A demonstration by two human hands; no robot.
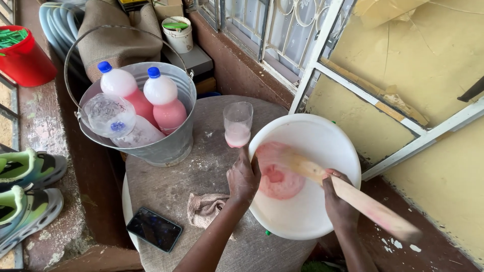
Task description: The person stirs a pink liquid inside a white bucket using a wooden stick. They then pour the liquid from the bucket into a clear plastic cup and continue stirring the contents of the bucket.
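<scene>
A white plastic basin [322, 136] lies tilted on a round table [181, 181], with a pool of pink liquid [277, 179] in its lower side. My left hand [243, 176] grips the basin's near rim. My right hand [339, 201] holds a long wooden paddle [353, 194] whose blade reaches into the pink liquid. A clear glass [237, 124] with a little pink liquid stands on the table just behind my left hand.
A metal bucket [166, 146] at the table's back left holds two bottles of pink liquid [164, 100] and a clear one. A dark phone [154, 229] and a crumpled cloth [204, 207] lie near the front edge. Shoes [25, 196] sit at left, a red bucket [22, 55] beyond.
</scene>
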